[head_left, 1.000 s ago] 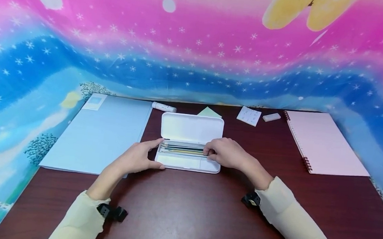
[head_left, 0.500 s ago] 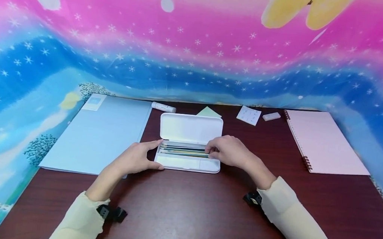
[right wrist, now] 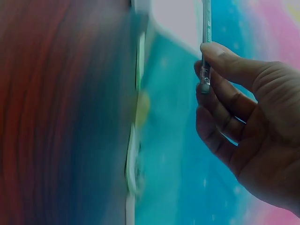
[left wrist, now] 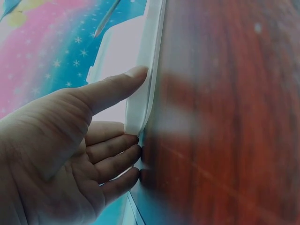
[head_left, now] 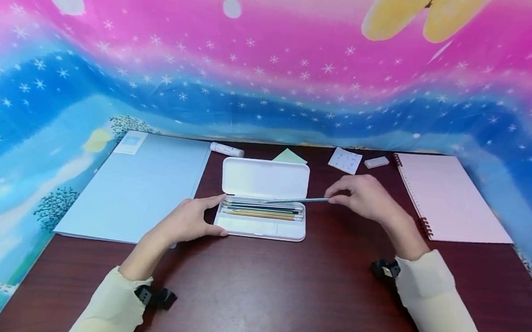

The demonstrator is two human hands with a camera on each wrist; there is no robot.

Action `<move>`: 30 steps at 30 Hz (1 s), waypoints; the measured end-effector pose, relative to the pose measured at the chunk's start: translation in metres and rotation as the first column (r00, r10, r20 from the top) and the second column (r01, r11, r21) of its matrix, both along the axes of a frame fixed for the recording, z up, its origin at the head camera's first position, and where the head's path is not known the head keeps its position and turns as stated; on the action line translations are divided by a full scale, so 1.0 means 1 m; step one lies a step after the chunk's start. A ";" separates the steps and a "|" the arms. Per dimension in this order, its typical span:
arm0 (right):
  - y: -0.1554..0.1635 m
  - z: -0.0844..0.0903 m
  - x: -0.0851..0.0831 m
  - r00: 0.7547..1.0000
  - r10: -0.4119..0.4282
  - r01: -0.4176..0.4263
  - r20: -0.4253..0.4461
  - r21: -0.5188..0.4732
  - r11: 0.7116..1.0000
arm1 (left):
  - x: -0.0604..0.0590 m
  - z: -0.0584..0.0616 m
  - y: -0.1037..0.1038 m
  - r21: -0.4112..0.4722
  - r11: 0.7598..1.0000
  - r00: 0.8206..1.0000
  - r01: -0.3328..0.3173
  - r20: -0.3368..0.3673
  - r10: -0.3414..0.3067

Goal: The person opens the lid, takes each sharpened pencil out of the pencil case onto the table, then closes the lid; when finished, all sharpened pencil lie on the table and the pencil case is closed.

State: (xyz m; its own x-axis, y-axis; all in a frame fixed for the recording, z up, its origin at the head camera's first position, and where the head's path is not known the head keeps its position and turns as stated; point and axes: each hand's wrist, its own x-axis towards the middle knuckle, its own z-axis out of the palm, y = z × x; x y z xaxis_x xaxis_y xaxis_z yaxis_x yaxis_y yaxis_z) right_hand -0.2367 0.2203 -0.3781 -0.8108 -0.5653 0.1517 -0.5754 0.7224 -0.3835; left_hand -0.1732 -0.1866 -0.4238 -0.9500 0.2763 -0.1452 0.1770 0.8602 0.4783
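An open white pencil case (head_left: 247,225) lies mid-table with its lid (head_left: 265,178) raised at the back. Several pencils (head_left: 264,215) lie in its rear compartment, some dark green, some yellow. My left hand (head_left: 189,220) holds the case's left end, thumb on the front edge and forefinger at the back corner; the left wrist view has the other fingertips beside the case's end (left wrist: 140,101). To the right of the case, my right hand (head_left: 364,197) pinches a green pencil (head_left: 298,201) between thumb and fingers near its eraser end (right wrist: 205,86). Its other end slants down leftward over the case.
A blue folder (head_left: 142,187) lies on the left, a pink spiral notebook (head_left: 455,202) on the right. Along the back are a white tube (head_left: 227,149), a green paper (head_left: 290,156), a white patterned square (head_left: 345,161) and an eraser (head_left: 376,163). A patterned cloth hangs behind.
My right hand has lifted the green pencil from among the others and moved right and back with it. My left hand stays at the case's left end.
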 end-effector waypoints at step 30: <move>0.117 -0.008 -0.007 0.940 -0.296 0.283 0.170 0.098 0.954 | 0.000 0.000 0.000 0.007 1.000 1.000 0.012 0.012 -0.012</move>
State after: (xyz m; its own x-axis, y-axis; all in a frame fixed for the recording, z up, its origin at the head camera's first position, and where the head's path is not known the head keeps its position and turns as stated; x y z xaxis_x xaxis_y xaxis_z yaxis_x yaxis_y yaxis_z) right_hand -0.2439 0.3375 -0.3861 -0.9510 -0.3059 -0.0444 -0.2632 0.8765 -0.4030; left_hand -0.1732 -0.1866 -0.4239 -0.9449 0.2885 -0.1545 0.1814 0.8547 0.4865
